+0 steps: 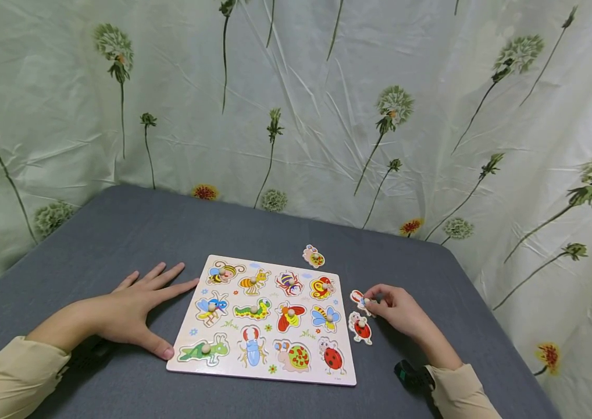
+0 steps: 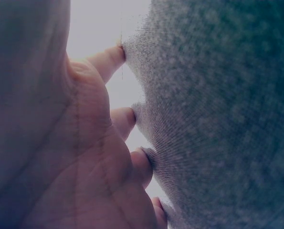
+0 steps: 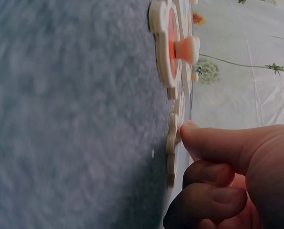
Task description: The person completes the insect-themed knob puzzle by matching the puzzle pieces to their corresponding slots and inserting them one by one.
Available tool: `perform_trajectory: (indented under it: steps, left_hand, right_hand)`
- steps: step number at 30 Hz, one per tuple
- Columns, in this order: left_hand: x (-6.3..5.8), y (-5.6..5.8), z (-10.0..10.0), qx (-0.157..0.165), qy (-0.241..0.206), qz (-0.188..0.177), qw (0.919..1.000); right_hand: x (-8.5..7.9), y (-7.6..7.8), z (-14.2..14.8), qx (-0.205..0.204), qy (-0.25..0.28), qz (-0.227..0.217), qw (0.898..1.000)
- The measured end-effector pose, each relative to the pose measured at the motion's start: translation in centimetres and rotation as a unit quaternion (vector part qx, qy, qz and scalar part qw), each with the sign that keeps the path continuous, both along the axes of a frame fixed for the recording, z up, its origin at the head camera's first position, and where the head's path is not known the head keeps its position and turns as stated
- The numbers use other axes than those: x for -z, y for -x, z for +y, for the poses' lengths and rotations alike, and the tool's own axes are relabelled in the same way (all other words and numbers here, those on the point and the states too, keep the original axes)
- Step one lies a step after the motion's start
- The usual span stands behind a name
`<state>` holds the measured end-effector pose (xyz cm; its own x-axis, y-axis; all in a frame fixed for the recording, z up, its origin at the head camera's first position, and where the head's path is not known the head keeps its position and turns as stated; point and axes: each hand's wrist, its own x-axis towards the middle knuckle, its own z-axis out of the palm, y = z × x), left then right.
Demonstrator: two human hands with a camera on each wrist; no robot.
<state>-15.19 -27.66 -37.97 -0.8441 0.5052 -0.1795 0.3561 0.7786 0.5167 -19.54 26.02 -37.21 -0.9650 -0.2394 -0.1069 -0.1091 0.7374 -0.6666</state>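
Observation:
A wooden peg puzzle board with insect pictures lies on the table. My left hand is spread flat at its left side, thumb on the near left corner and index fingertip at the edge. In the left wrist view, the left fingers touch the grey cloth. To the board's right, my right hand pinches the knob of a stag beetle puzzle piece, partly hidden by the fingers. This piece lies low at the cloth in the right wrist view. Just nearer sits a ladybug piece with its knob up.
Beyond the board's far edge lies a snail piece. Several knobbed insect pieces, such as a green grasshopper, sit in the board. Dark grey cloth covers the table, and a flower-printed curtain hangs behind it.

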Motion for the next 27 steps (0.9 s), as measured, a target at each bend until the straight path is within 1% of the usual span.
perform_trajectory:
  steps: [3,7,12,16,22,27]
  left_hand:
    - [0.0,0.0,0.0,-0.003,0.002,-0.003,1.0]
    - [0.0,0.0,0.0,-0.004,0.003,-0.004,1.0]
    - [0.0,0.0,0.0,-0.001,-0.005,-0.004,1.0]
    - [0.1,0.1,0.0,-0.001,-0.008,-0.003,1.0]
    - [0.1,0.1,0.1,-0.002,-0.005,-0.003,1.0]
    - [0.1,0.0,0.0,-0.003,-0.003,-0.006,1.0]
  right_hand:
    - [0.0,0.0,0.1,0.024,-0.004,-0.004,1.0]
    - [0.1,0.1,0.3,0.046,-0.013,-0.007,0.999]
    - [0.2,0.2,0.6,0.06,-0.012,-0.017,0.998]
    - [0.3,0.2,1.0,0.047,0.001,-0.023,0.999]
    - [0.4,0.3,1.5,0.02,0.023,-0.021,0.999]
    - [0.6,0.4,1.3,0.027,0.022,-0.014,0.999]
